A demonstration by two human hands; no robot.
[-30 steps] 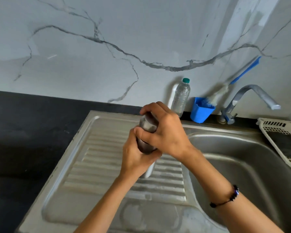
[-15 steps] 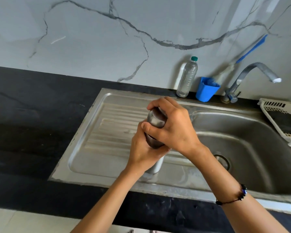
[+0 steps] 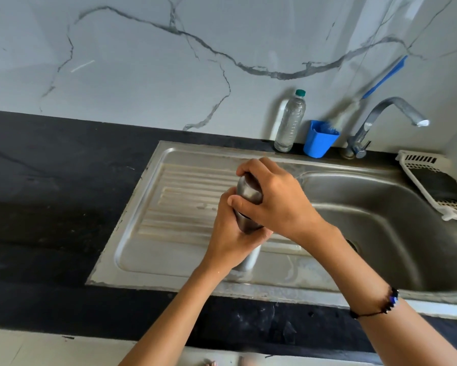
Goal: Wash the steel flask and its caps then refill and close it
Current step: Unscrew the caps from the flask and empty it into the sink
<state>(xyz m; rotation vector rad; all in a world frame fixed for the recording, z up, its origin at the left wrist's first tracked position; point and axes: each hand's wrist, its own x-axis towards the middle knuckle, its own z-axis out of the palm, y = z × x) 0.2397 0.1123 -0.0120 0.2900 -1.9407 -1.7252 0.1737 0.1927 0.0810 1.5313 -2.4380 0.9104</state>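
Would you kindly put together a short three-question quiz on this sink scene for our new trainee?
1. True or false: the steel flask lies flat in the sink basin.
2. Which hand wraps the flask's top?
A. left hand
B. right hand
C. neither
3. Fill in: the blue cup stands between the plastic bottle and the ____.

Key
1. False: both hands hold it upright over the drainboard.
2. B: the right hand grips the top, the left grips the body.
3. The tap.

Steel flask [image 3: 249, 204] stands upright on the draining board [image 3: 185, 196], cap seemingly on.
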